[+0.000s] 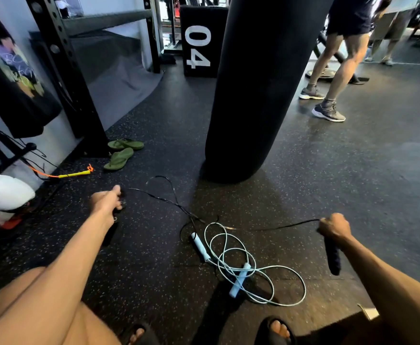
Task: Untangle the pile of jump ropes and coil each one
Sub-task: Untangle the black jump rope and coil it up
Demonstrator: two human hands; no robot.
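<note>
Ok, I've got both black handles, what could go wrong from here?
The black rope between left hand and right hand crosses the blue rope; pulling wider could tighten a knot or drag it along. Its slack loop near the punching bag might twist.

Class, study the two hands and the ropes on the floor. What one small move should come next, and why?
Probably raise both hands to lift the middle of the black rope off the light blue rope. The left hand and right hand each grip one end of it, and its slack middle lies on the floor, crossing the top of the blue loops.
</note>
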